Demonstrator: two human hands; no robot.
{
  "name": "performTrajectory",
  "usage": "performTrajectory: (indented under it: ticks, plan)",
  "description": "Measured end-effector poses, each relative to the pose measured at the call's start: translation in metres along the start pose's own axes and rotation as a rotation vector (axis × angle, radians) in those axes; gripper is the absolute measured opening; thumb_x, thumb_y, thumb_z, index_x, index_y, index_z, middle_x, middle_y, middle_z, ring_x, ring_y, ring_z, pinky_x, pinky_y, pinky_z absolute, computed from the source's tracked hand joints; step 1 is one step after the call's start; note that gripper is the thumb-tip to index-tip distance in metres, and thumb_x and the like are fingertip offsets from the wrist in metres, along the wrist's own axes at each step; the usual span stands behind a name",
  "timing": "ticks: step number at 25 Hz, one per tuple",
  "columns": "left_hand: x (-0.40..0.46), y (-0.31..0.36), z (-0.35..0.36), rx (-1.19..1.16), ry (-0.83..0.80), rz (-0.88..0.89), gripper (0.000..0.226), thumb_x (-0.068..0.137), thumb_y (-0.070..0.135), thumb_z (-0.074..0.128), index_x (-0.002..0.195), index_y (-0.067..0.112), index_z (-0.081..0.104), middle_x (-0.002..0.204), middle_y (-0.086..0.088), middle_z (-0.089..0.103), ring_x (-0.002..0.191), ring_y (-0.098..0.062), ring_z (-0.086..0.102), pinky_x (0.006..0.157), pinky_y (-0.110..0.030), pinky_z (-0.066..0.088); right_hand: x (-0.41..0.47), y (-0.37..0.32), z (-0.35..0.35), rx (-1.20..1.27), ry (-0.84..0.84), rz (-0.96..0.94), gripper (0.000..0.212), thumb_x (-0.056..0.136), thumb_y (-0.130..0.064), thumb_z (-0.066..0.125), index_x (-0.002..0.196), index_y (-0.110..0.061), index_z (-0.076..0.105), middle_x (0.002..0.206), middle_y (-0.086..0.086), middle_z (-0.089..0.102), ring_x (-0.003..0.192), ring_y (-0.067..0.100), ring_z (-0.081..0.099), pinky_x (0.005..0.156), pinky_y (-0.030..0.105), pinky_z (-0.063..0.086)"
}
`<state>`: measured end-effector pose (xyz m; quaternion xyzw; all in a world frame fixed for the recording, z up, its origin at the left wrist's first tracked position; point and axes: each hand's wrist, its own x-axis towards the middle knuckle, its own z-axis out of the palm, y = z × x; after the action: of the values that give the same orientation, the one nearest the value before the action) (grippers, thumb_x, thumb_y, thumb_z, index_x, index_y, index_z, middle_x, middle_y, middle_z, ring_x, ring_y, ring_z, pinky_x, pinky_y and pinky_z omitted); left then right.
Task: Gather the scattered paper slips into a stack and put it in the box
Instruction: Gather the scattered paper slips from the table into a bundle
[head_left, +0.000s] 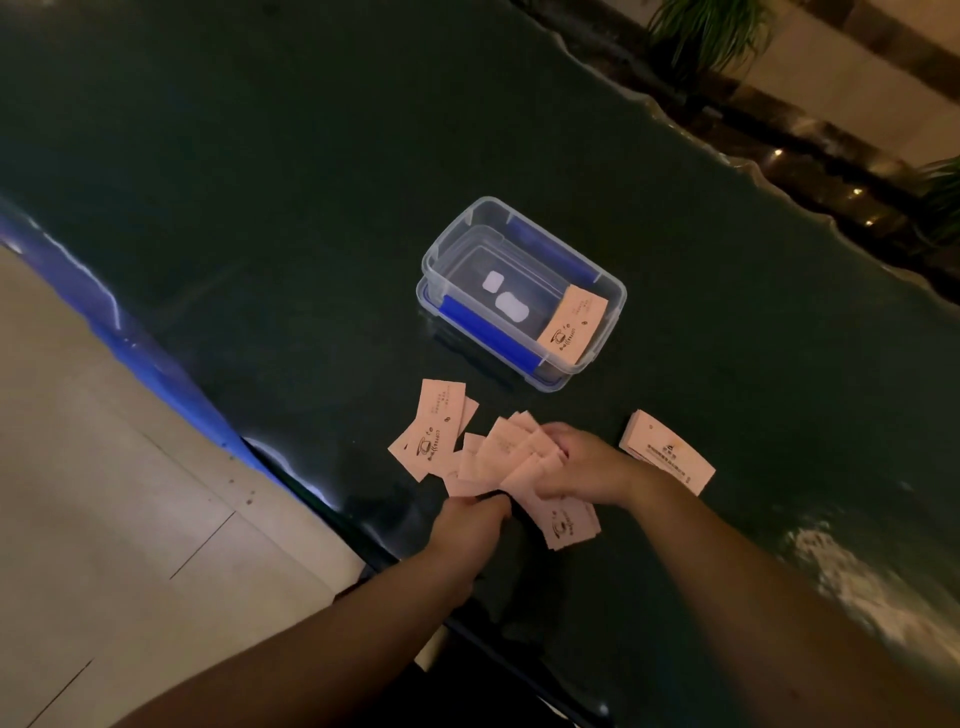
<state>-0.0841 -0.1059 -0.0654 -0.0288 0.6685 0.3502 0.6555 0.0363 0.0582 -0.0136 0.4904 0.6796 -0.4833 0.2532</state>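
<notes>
Pale pink paper slips printed with a coffee-cup logo lie on a dark glossy table. A fanned bunch of slips (498, 460) is pinched at its near end by my left hand (470, 522). My right hand (587, 467) presses down on the bunch from the right, fingers curled over it. Two loose slips (431, 428) lie to the left, and another slip (569, 522) sticks out below my right hand. A neat small stack (667, 449) rests right of my right wrist. Behind them stands a clear plastic box (441, 249) with blue clips, holding one slip (571, 325).
The dark table (260, 182) runs diagonally, its near edge (291, 483) lit blue, with tiled floor (104, 493) beyond it on the left. Potted plants (706, 31) stand past the far edge at upper right. White labels show through the box's bottom.
</notes>
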Motion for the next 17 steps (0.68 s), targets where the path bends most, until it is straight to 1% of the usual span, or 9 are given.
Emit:
performTrajectory:
  ticks: [1,2,4,6,9,12,14,16,17]
  plan:
    - [-0.001,0.0,0.0,-0.047,-0.002,0.0,0.012,0.084,0.016,0.068,0.095,0.018,0.071,0.059,0.006,0.073,0.062,-0.013,0.066,0.058,-0.027,0.052,0.002,-0.004,0.004,-0.074,0.0,-0.025,0.091,0.074,-0.036,0.085,0.154,-0.045,0.041,0.142,-0.005,0.049,0.121,0.019,0.061,0.095,0.046,0.058]
    - [-0.001,0.001,-0.001,-0.093,-0.014,-0.003,0.015,0.084,0.015,0.069,0.099,0.017,0.071,0.061,0.007,0.076,0.063,-0.011,0.071,0.06,-0.024,0.054,0.003,-0.008,0.008,-0.142,0.001,-0.034,0.099,0.07,-0.041,0.086,0.156,-0.048,0.038,0.149,-0.004,0.04,0.127,0.023,0.057,0.099,0.047,0.055]
    - [-0.004,0.001,-0.002,-0.179,-0.04,-0.02,0.029,0.081,0.011,0.072,0.109,0.015,0.07,0.072,0.007,0.081,0.082,-0.014,0.077,0.067,-0.025,0.059,0.006,-0.012,0.013,-0.26,0.015,-0.052,0.106,0.064,-0.05,0.087,0.157,-0.047,0.037,0.155,-0.004,0.033,0.133,0.026,0.051,0.102,0.048,0.052]
    - [-0.005,0.0,-0.002,-0.229,-0.056,-0.026,0.038,0.074,0.008,0.075,0.111,0.015,0.07,0.081,0.005,0.083,0.097,-0.021,0.075,0.071,-0.029,0.061,0.006,-0.013,0.016,-0.351,0.021,-0.1,0.101,0.061,-0.056,0.084,0.153,-0.041,0.045,0.15,-0.006,0.04,0.133,0.022,0.049,0.104,0.048,0.051]
    - [-0.002,-0.002,-0.001,-0.231,-0.073,-0.006,0.038,0.076,0.007,0.075,0.112,0.015,0.073,0.106,-0.002,0.082,0.1,-0.022,0.075,0.078,-0.034,0.061,0.003,-0.015,0.022,-0.376,0.012,-0.132,0.092,0.06,-0.061,0.082,0.144,-0.038,0.051,0.134,-0.01,0.045,0.122,0.015,0.051,0.095,0.039,0.052]
    - [-0.005,0.006,-0.004,-0.137,-0.045,0.039,0.041,0.086,0.01,0.071,0.126,0.009,0.066,0.11,-0.006,0.078,0.091,-0.02,0.079,0.078,-0.037,0.065,0.001,-0.011,0.03,-0.179,0.028,-0.108,0.1,0.065,-0.051,0.087,0.15,-0.044,0.037,0.136,-0.011,0.049,0.111,0.014,0.062,0.087,0.038,0.06]
    - [-0.009,0.017,-0.009,0.034,-0.004,0.097,0.052,0.089,0.018,0.067,0.139,0.01,0.058,0.113,-0.005,0.073,0.085,-0.017,0.076,0.066,-0.031,0.063,-0.003,-0.007,0.036,0.043,0.023,-0.097,0.108,0.07,-0.039,0.089,0.154,-0.053,0.023,0.139,-0.011,0.052,0.109,0.016,0.068,0.079,0.034,0.062]
    - [-0.012,0.029,-0.017,0.218,0.068,0.178,0.053,0.094,0.026,0.063,0.146,0.018,0.052,0.118,0.003,0.064,0.082,-0.006,0.064,0.057,-0.021,0.049,-0.005,-0.004,0.043,0.184,0.031,-0.07,0.108,0.077,-0.029,0.087,0.157,-0.054,0.018,0.145,-0.005,0.057,0.108,0.016,0.071,0.076,0.033,0.063]
    - [-0.011,0.034,-0.023,0.279,0.102,0.23,0.049,0.096,0.029,0.063,0.143,0.021,0.054,0.12,0.006,0.061,0.081,-0.002,0.057,0.057,-0.018,0.043,-0.005,-0.005,0.045,0.223,0.042,-0.047,0.102,0.08,-0.025,0.085,0.157,-0.05,0.022,0.148,-0.002,0.059,0.106,0.014,0.071,0.078,0.034,0.064]
